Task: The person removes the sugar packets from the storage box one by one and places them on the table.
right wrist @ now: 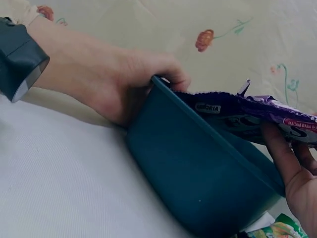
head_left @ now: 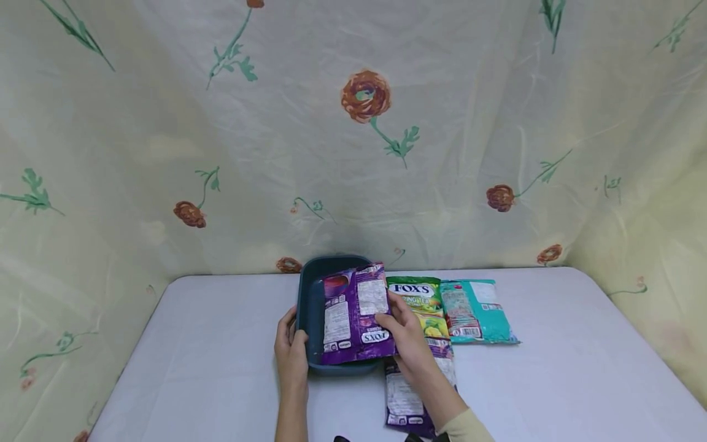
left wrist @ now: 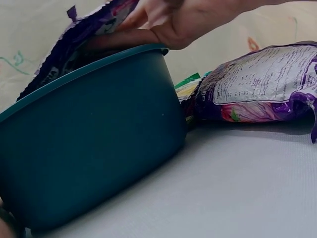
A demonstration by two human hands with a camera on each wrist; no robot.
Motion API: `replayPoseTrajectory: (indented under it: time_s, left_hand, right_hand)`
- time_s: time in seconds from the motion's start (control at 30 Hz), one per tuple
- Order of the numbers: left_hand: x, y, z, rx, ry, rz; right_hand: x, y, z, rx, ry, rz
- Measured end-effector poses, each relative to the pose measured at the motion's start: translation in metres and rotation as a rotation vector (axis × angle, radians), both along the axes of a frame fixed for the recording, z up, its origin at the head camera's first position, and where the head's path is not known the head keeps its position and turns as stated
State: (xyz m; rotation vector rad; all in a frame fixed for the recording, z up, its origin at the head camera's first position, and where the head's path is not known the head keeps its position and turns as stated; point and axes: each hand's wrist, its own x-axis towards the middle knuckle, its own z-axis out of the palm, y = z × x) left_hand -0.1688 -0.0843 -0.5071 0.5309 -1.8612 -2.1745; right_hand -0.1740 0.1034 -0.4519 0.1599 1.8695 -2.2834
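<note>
A purple Fox's candy bag (head_left: pixel 353 316) slants over the mouth of a dark teal plastic basin (head_left: pixel 313 307). My right hand (head_left: pixel 407 337) grips the bag by its right edge, thumb on top and fingers beneath, as the right wrist view shows with the purple bag (right wrist: pixel 247 116). On the basin's left side my left hand (head_left: pixel 291 350) holds the rim, its thumb over the edge. In the left wrist view the basin's wall (left wrist: pixel 99 134) stands on the table, with the right hand (left wrist: pixel 183 22) above its rim. The basin's floor is mostly hidden under the bag.
Right of the basin lie a green and yellow Fox's spring tea bag (head_left: pixel 414 294) and a teal candy bag (head_left: pixel 480 312). Nearer me, another purple bag (head_left: pixel 405 399) lies partly under my right forearm. A flowered curtain (head_left: pixel 442 202) hangs behind the white table (head_left: pixel 221 356).
</note>
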Motion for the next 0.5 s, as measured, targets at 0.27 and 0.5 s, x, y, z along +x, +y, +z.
replayPoseTrajectory:
  time_s: [0.27,0.5]
  left_hand:
    - [-0.0004,-0.0002,-0.0005,-0.003,0.003,0.008]
    - [-0.0009,0.0029,-0.0009,-0.001,0.007,0.031]
  right_hand:
    - [0.0018,0.0051,-0.0028,-0.035,-0.008,-0.001]
    - [0.0033,0.0086,-0.0037,-0.044,0.002,-0.004]
